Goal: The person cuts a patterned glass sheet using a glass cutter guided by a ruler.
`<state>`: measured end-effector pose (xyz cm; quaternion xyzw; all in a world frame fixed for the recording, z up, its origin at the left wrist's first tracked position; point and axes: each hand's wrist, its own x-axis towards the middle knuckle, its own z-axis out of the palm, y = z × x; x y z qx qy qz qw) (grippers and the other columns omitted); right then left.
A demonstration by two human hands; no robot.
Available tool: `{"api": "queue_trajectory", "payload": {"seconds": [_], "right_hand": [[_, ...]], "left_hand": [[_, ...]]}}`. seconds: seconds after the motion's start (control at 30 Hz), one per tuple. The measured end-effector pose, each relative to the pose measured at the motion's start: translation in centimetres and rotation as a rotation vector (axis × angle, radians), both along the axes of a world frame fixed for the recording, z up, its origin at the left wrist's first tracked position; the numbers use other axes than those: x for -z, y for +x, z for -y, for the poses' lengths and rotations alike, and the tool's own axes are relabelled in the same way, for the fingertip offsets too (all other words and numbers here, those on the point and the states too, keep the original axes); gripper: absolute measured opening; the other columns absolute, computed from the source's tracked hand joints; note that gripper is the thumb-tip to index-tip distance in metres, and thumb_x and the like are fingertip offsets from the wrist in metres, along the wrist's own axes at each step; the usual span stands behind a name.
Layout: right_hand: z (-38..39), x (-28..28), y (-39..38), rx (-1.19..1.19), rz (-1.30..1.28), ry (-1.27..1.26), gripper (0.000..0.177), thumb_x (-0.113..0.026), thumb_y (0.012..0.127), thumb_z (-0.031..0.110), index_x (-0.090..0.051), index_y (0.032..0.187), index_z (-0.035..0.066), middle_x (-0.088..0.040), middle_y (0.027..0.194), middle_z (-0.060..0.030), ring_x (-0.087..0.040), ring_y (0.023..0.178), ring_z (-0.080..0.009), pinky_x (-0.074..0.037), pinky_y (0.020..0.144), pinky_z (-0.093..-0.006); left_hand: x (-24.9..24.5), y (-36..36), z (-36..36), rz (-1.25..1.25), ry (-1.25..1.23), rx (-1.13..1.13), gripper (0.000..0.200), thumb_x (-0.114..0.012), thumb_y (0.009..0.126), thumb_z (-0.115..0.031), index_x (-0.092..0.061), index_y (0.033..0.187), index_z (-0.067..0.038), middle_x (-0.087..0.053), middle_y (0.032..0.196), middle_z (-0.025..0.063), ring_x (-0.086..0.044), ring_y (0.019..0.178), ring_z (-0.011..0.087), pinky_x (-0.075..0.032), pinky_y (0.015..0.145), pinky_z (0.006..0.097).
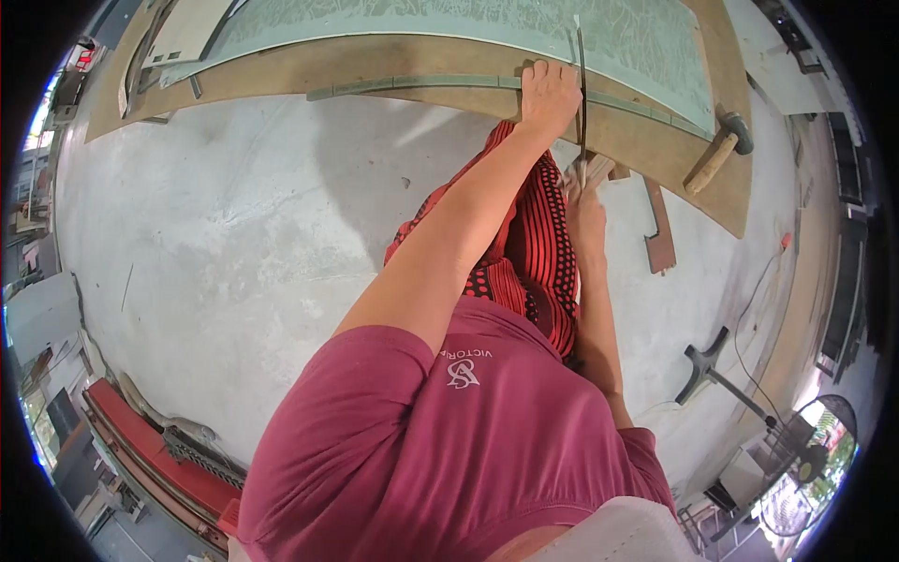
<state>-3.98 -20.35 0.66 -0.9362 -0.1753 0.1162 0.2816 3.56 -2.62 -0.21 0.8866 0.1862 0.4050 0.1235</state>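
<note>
A long, narrow grey-green strip (421, 82) lies along the near edge of the brown work table. My left hand (551, 96) is closed over it, pressing it down just left of a saw. The saw (582, 89) has a thin dark blade that crosses the strip and points away from me. Below the table edge, my right hand (586, 201) is wrapped round the saw's handle, which is partly hidden by the fingers. Right of the blade, a hammer (719, 155) with a wooden handle rests on the table corner.
A large pale-green patterned panel (449, 21) covers the back of the table (375, 56). A brown wooden piece (659, 229) is under the table's near edge. A standing fan (805, 459) with a cable occupies the right. Red-topped equipment (150, 450) stands lower left.
</note>
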Motion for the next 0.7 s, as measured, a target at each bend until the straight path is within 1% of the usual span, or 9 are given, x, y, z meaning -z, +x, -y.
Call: {"api": "queue_trajectory", "payload": {"seconds": [0.1, 0.23, 0.3, 0.4, 0.47, 0.53, 0.57, 0.67, 0.7], "right_hand": [[2.0, -0.5, -2.9, 0.004, -0.037, 0.042, 0.034, -0.041, 0.098, 0.031, -0.050, 0.108, 0.000, -0.061, 0.084, -0.0318, -0.058, 0.080, -0.0502, -0.045, 0.068, -0.0571], [0.2, -0.9, 0.3, 0.009, -0.020, 0.012, 0.033, -0.041, 0.098, 0.031, -0.050, 0.106, 0.000, -0.061, 0.081, -0.0310, -0.058, 0.078, -0.0500, -0.045, 0.066, -0.0571], [-1.1, -0.8, 2.0, -0.048, 0.057, -0.016, 0.032, -0.042, 0.097, 0.031, -0.050, 0.103, 0.000, -0.061, 0.079, -0.0305, -0.058, 0.077, -0.0502, -0.045, 0.065, -0.0573], [-1.4, -1.3, 1.7, -0.028, 0.037, 0.007, 0.031, -0.043, 0.097, 0.031, -0.049, 0.099, 0.000, -0.060, 0.077, -0.0305, -0.058, 0.076, -0.0502, -0.044, 0.064, -0.0571], [-0.2, -0.9, 0.2, -0.010, 0.025, 0.018, 0.031, -0.042, 0.097, 0.031, -0.049, 0.099, 0.001, -0.060, 0.077, -0.0312, -0.058, 0.076, -0.0503, -0.044, 0.064, -0.0571], [1.6, -0.2, -1.6, -0.009, -0.064, 0.028, 0.034, -0.040, 0.098, 0.032, -0.048, 0.111, 0.002, -0.060, 0.086, -0.0331, -0.057, 0.081, -0.0516, -0.042, 0.068, -0.0582], [2.1, -0.2, -2.0, -0.010, -0.065, 0.025, 0.034, -0.040, 0.098, 0.032, -0.048, 0.111, 0.002, -0.060, 0.086, -0.0331, -0.057, 0.081, -0.0516, -0.042, 0.068, -0.0582], [2.4, -0.6, -2.5, 0.024, -0.155, -0.003, 0.033, -0.040, 0.098, 0.031, -0.048, 0.114, 0.004, -0.060, 0.086, -0.0325, -0.056, 0.082, -0.0517, -0.042, 0.067, -0.0583], [1.6, -0.8, -1.4, 0.022, -0.095, -0.006, 0.032, -0.041, 0.098, 0.032, -0.050, 0.107, 0.003, -0.060, 0.081, -0.0319, -0.057, 0.080, -0.0509, -0.043, 0.066, -0.0578]], "left_hand": [[-0.2, 0.2, 0.0, -0.004, 0.001, -0.009, 0.010, -0.061, 0.075, -0.017, -0.058, 0.077, -0.007, -0.059, 0.083, 0.0102, -0.055, 0.083, 0.0300, -0.040, 0.070, 0.0435], [0.0, 0.0, 0.2, -0.019, 0.004, 0.002, 0.011, -0.062, 0.075, -0.017, -0.058, 0.079, -0.008, -0.059, 0.084, 0.0104, -0.055, 0.082, 0.0307, -0.040, 0.071, 0.0438], [0.1, 0.2, 0.2, -0.004, 0.003, 0.014, 0.011, -0.062, 0.075, -0.018, -0.058, 0.079, -0.008, -0.058, 0.084, 0.0103, -0.055, 0.083, 0.0308, -0.040, 0.071, 0.0438], [-0.3, -0.1, 0.1, 0.010, -0.003, 0.017, 0.012, -0.062, 0.077, -0.020, -0.058, 0.080, -0.008, -0.058, 0.084, 0.0100, -0.055, 0.083, 0.0307, -0.039, 0.072, 0.0435], [-0.2, -0.1, 0.2, -0.064, -0.048, 0.034, 0.012, -0.059, 0.074, -0.015, -0.062, 0.080, -0.006, -0.059, 0.087, 0.0121, -0.053, 0.087, 0.0298, -0.037, 0.075, 0.0422], [-0.1, -0.2, 0.1, -0.050, -0.030, 0.028, 0.011, -0.060, 0.076, -0.017, -0.059, 0.080, -0.007, -0.059, 0.085, 0.0110, -0.054, 0.085, 0.0301, -0.038, 0.073, 0.0429], [-0.1, -0.2, 0.1, -0.036, -0.008, 0.022, 0.012, -0.061, 0.078, -0.019, -0.057, 0.079, -0.008, -0.058, 0.084, 0.0099, -0.054, 0.083, 0.0304, -0.039, 0.072, 0.0437], [-0.1, 0.0, 0.2, -0.038, -0.014, 0.007, 0.012, -0.062, 0.078, -0.019, -0.057, 0.079, -0.008, -0.058, 0.084, 0.0098, -0.054, 0.083, 0.0300, -0.039, 0.071, 0.0434], [-0.2, -0.1, 0.3, -0.035, -0.014, 0.014, 0.012, -0.062, 0.078, -0.019, -0.057, 0.079, -0.008, -0.058, 0.084, 0.0098, -0.054, 0.083, 0.0300, -0.039, 0.071, 0.0434]]}}
